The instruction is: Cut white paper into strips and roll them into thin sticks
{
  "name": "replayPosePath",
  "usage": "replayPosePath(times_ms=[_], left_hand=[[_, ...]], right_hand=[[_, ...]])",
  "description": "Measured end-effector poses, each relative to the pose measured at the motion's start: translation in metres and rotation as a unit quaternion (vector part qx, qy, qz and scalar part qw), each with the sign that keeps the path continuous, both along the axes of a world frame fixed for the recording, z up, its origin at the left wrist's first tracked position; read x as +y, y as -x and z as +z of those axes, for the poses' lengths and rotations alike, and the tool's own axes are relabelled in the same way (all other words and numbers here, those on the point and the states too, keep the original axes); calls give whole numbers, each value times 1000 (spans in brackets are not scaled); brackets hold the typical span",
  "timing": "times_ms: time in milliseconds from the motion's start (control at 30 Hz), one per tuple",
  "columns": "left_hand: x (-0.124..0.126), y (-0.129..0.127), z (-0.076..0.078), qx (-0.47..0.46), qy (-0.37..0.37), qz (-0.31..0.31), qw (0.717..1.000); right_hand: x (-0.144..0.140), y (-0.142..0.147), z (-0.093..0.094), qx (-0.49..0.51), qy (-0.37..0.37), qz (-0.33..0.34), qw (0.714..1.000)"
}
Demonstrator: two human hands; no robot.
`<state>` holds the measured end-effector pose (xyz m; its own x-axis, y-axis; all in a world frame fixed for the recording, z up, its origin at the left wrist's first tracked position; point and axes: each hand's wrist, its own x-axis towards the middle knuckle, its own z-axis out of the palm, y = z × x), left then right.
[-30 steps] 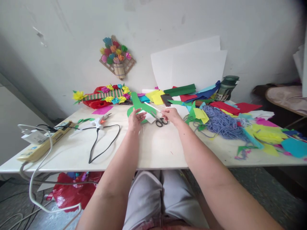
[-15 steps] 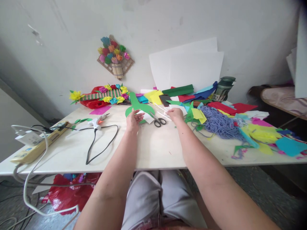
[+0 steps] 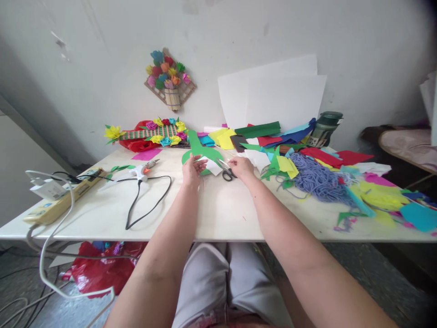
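At the left end of the table (image 3: 112,225), the cream power strip (image 3: 56,203) lies close to the edge with a white cable (image 3: 41,269) hanging down past it, so a knee or foot catching that cable could drag the strip off. Next comes the glue gun (image 3: 139,173), its nozzle near a pink sheet (image 3: 146,154); whether it is hot cannot be told, but if so it could mark the paper, and a forearm brushing its looped black cord (image 3: 128,212) could swing it round. In the middle, the left hand (image 3: 193,171) is loosely open, palm turned partly up, at the near edge of the green cut-out (image 3: 204,152), beside a white paper piece (image 3: 214,167). The scissors (image 3: 227,175) lie just right of these, blades pointing toward the cut-out; a careless push could nick paper or fingers. The right hand (image 3: 243,168) has its fingertips drawn together by the scissors; I cannot tell whether they grip anything. Further right, the heaped blue yarn (image 3: 316,178) trails a strand that a sleeveless arm could snag. As for writing, the white charger (image 3: 48,189) has faint print and the dark bottle (image 3: 326,130) pale markings, both too small to read.
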<state>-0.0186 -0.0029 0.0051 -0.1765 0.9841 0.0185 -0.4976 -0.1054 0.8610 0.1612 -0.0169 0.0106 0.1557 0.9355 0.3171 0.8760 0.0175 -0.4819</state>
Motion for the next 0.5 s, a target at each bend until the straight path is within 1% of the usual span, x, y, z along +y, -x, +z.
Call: replayPosePath(times_ms=[100,200,267,367,500], left_hand=[[0,0,0,-3,-1,5,1000],[-1,0,1,-9,3,11,1000],[-2,0,2,-15,6,18,1000],[-3,0,3,-23,12,28,999],[-4,0,4,-23,12,31,999]], right_hand=[[-4,13,-4,-57,-14,76,995],[-7,19,-6,-109,-46,126,985],[-8,21,-8,-140,-61,144,978],[-8,23,-12,-178,-58,169,968],[-6,27,-16,-198,-56,168,964]])
